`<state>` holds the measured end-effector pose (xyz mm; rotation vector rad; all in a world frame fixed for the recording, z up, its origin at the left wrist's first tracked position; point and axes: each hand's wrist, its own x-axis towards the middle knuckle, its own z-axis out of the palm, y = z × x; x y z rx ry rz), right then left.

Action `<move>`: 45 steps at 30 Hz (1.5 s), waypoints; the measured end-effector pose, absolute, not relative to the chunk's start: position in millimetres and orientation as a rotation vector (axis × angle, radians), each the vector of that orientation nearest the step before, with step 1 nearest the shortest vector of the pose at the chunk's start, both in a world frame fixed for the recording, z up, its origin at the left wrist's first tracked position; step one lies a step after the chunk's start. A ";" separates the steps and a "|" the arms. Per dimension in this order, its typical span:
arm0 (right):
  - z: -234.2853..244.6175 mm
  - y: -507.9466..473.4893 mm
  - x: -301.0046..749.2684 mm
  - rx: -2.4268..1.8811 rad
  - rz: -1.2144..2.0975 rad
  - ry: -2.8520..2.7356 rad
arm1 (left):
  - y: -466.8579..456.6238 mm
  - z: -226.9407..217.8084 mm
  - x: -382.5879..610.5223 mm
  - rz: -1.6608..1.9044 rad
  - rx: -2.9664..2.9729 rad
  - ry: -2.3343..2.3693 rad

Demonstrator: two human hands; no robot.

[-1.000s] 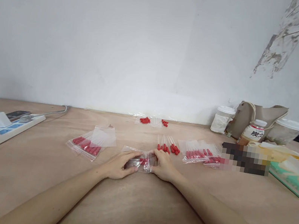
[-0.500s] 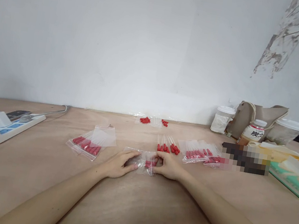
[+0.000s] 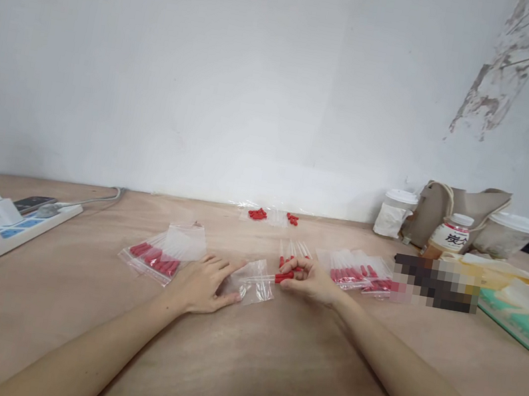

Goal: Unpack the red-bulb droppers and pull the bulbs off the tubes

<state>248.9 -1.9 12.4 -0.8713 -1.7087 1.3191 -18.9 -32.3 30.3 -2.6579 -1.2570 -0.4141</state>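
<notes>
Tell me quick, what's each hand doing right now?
Left hand: open, fingers flat on the clear bag.
Right hand: closed on red-capped tubes, one pointing at the bag.

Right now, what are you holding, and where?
Right hand pinches clear tubes by their red caps; left hand presses down the plastic bag at its left end.

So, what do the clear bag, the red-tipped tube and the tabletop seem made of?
Bag: thin glossy clear plastic film; table shows through. Tube: clear plastic, probably, with a red rubbery-looking cap. Tabletop: matte tan wood board, perhaps plywood; faint grain.
</notes>
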 end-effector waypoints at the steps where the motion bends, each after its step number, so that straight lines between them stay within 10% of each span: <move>1: 16.1 0.3 254.4 -0.863 1.333 -1.694 | -32.5 30.4 -18.9 -0.385 -2.649 -1.248; 19: 11.8 34.5 263.8 -1.046 0.242 -1.661 | 2.1 17.2 -26.8 -0.722 -2.674 -1.690; 45: 2.8 15.0 261.3 -1.185 -0.212 -1.825 | 28.4 43.8 -64.6 -0.991 -2.358 -2.059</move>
